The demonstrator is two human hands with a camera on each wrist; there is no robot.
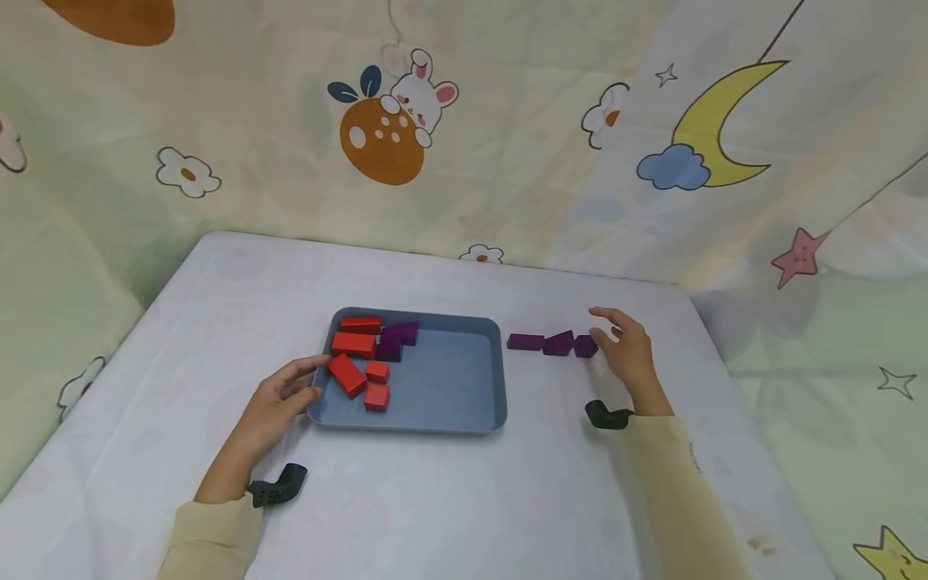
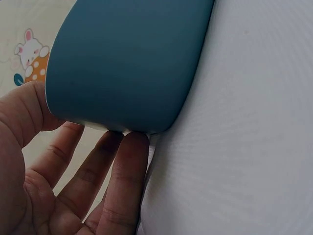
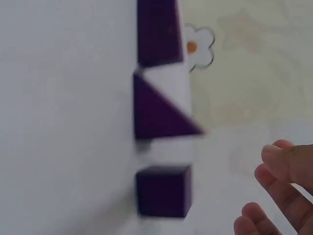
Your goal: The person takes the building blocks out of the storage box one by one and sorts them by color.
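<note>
At the left side of the blue-grey tray (image 1: 449,379), my left hand (image 1: 274,400) grips the wall, with the thumb over the rim and the fingers against the outside. The tray wall (image 2: 127,63) fills the upper left wrist view. Inside the tray's left part lie several red blocks (image 1: 354,345) and two purple blocks (image 1: 399,332). My right hand (image 1: 629,354) hovers beside a purple cube (image 3: 164,192), fingers spread and apart from it. To the cube's left, in a row, are a purple triangular block (image 3: 159,112) and a purple rectangular block (image 1: 525,342).
All of this stands on a white-covered table (image 1: 435,499). A printed curtain (image 1: 507,161) rises behind the table's far edge and along its sides. Each wrist carries a black camera mount, one on the left (image 1: 279,486) and one on the right (image 1: 607,416).
</note>
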